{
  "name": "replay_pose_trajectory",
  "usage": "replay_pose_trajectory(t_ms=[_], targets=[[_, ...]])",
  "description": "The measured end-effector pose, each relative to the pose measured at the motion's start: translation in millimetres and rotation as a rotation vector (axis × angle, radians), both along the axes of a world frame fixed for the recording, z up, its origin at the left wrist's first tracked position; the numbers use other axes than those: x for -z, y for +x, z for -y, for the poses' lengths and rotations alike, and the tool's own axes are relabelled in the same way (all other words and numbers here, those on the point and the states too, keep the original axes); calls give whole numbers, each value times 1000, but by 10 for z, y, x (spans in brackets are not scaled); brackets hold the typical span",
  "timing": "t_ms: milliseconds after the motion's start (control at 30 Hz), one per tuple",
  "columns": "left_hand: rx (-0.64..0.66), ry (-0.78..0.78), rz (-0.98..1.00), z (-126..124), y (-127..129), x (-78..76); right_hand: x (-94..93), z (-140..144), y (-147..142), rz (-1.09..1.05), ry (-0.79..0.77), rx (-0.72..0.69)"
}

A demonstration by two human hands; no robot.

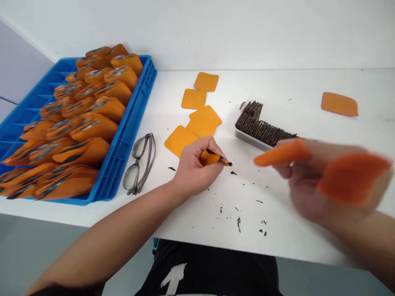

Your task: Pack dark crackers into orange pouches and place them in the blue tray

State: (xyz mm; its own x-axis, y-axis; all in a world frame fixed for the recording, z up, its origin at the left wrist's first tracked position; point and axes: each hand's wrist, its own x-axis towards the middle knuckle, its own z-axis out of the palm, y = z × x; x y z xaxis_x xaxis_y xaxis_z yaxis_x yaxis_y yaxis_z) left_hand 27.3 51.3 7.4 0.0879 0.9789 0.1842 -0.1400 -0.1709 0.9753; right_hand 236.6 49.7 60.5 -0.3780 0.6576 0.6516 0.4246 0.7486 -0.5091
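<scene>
My left hand (199, 168) is closed around a bent orange piece (210, 158) with a black, dark-tipped end that points right. Loose flat orange squares (197, 98) lie just beyond this hand, some overlapping. My right hand (321, 181) is smeared by motion above the table at the right. One long orange shape (282, 153) runs along or over a finger and points left; a second orange patch (354, 177) shows over the hand. Whether these are finger covers or held pieces I cannot tell. A clear tray (256, 142) of thin dark brown pieces (265, 128) stands behind this hand.
A blue divided crate (112, 164) at the left is packed with folded orange pieces (101, 107) with dark edges. Grey-framed glasses (138, 164) lie beside it. Another orange square (339, 104) lies at the far right. Black scraps (238, 224) litter the white table (185, 222).
</scene>
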Motion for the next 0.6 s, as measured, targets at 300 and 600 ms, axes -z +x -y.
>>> replay_pose_trajectory(t_ms=[300, 600], targets=[[224, -80, 136, 8, 14, -2, -230, -1471, 517, 604, -191, 174], [428, -302, 359, -47, -22, 31, 81, -1632, 680, 544, -9, -41]])
